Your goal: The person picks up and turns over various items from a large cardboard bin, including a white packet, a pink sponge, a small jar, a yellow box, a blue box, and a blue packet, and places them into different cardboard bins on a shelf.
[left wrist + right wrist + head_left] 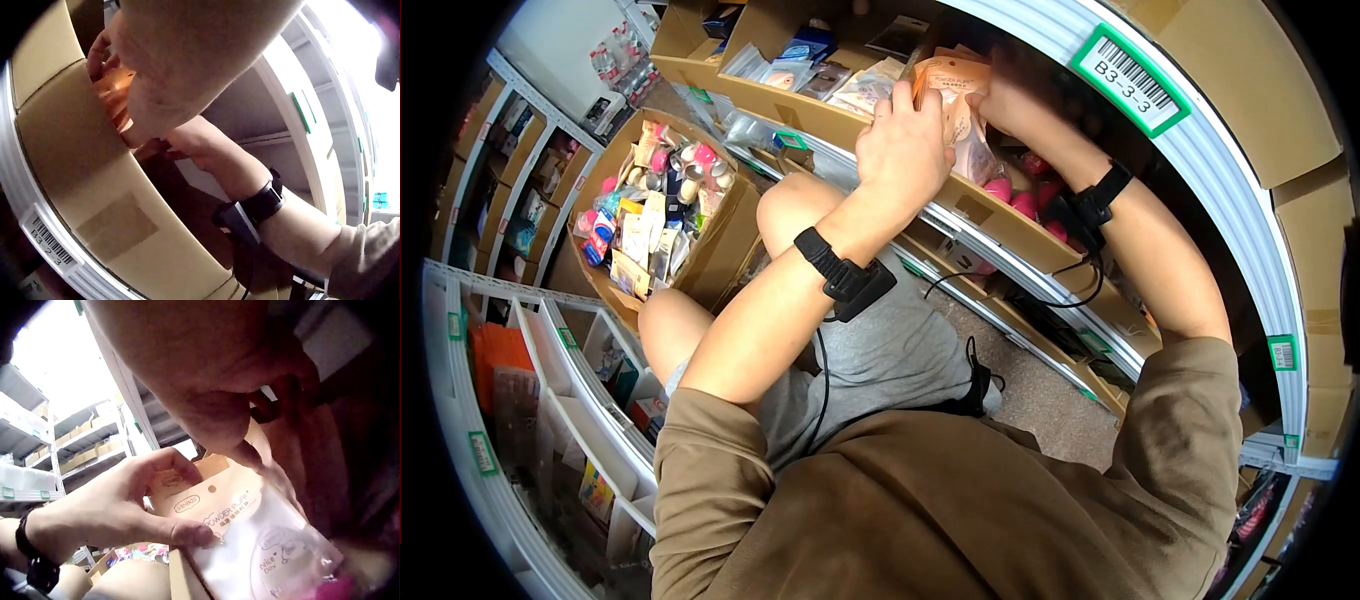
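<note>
Brown top (940,510), worn; nearest the head camera, above grey shorts (890,345).

Powder puff packet (250,528), peach header, clear front: tilted, at the front wall of a cardboard bin (975,208), with similar peach packaging behind it.

Left hand (905,145): grips the packet's top, thumb across the printed face, fingers curled over behind.

Right hand (1010,95): inside the bin, beside the packet's far edge, fingers bent; whether it holds anything cannot be told.

Pink items (1022,200): same bin, beside the packets.

Open carton (725,235), mixed goods: beside the person's knees, apart from both hands.

Step in hand, as judged: handling packets at the bin; whether filling or picking, unclear. Next move, as judged: calls for a steady left pinch, packet edges aligned, and clearance over the front wall.
</note>
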The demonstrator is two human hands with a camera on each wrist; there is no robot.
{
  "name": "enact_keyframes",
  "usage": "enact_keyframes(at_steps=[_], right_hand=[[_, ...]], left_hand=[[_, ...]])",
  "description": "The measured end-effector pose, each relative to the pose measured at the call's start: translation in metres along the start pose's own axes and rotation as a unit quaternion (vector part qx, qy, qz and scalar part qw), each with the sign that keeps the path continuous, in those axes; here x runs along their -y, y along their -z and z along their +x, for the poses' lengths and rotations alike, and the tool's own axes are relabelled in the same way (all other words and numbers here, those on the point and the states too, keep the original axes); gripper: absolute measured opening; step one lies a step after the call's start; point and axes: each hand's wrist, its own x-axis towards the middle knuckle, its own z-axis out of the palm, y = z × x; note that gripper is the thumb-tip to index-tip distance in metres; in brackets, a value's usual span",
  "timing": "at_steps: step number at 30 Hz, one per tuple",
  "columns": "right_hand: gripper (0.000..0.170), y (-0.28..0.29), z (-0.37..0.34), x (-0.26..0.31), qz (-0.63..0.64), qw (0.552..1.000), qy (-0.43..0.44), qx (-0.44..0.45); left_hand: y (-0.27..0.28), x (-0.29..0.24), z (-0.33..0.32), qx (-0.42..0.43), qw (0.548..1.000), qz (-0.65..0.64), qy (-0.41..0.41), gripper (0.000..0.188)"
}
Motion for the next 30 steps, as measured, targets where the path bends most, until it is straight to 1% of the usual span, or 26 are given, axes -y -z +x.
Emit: enact_keyframes(at_steps=[4, 6, 10, 12, 13, 15, 16, 17, 18, 19, 21, 23, 24, 26, 30], right_hand=[[0.060, 0.004, -0.006, 0.000, 0.009, 1.000, 0.015, -0.003], [0.058, 0.002, -0.008, 0.005, -0.008, 0.998, 0.010, -0.064], [0.054, 0.002, -0.007, 0.003, -0.001, 0.998, 0.002, -0.057], [0.047, -0.005, -0.004, -0.002, 0.016, 0.992, 0.078, -0.097], [0.047, -0.008, -0.002, -0.004, 0.016, 0.992, 0.078, -0.097], [0.038, -0.007, 0.000, -0.003, 0.075, 0.992, 0.096, -0.033], [0.038, -0.001, 0.001, -0.002, 0.074, 0.992, 0.096, -0.034], [0.035, 0.006, 0.005, -0.002, 0.094, 0.994, 0.061, -0.014], [0.031, 0.013, 0.006, 0.000, 0.113, 0.993, 0.025, 0.006], [0.031, 0.019, 0.009, -0.002, 0.134, 0.991, 0.012, 0.002], [0.032, 0.035, 0.010, -0.011, 0.196, 0.979, 0.034, -0.033], [0.032, 0.050, 0.005, -0.020, 0.259, 0.963, 0.057, -0.050], [0.033, 0.055, 0.001, -0.026, 0.294, 0.953, 0.062, -0.050], [0.033, 0.062, -0.009, -0.039, 0.344, 0.936, 0.059, -0.039], [0.035, 0.065, -0.030, -0.070, 0.411, 0.911, 0.028, -0.014]], left_hand=[[0.000, 0.001, 0.000, -0.005, 1.000, -0.007, 0.001, 0.057], [0.000, 0.001, 0.000, -0.010, 1.000, -0.012, -0.002, 0.056], [-0.001, 0.000, 0.001, -0.010, 1.000, -0.012, 0.004, 0.056], [-0.001, -0.001, 0.002, -0.013, 1.000, -0.008, 0.004, 0.055], [0.000, -0.002, 0.003, -0.013, 1.000, -0.003, 0.000, 0.051], [0.001, -0.003, 0.004, -0.013, 1.000, 0.001, -0.004, 0.048], [0.001, -0.004, 0.004, -0.016, 1.000, 0.005, -0.007, 0.043], [0.001, -0.004, 0.005, -0.019, 1.000, 0.009, -0.011, 0.039], [-0.003, -0.002, 0.006, -0.019, 1.000, 0.010, -0.011, 0.039], [-0.009, 0.001, 0.007, -0.018, 1.000, 0.020, -0.007, 0.035], [-0.015, 0.006, 0.009, -0.016, 0.999, 0.030, -0.002, 0.032], [-0.017, 0.008, 0.010, -0.020, 0.999, 0.041, -0.002, 0.022], [-0.016, 0.007, 0.010, -0.019, 0.999, 0.039, -0.003, 0.022], [-0.015, 0.007, 0.011, -0.022, 0.998, 0.056, -0.010, 0.015], [-0.010, 0.009, 0.014, 0.004, 0.998, 0.067, -0.011, 0.017]])
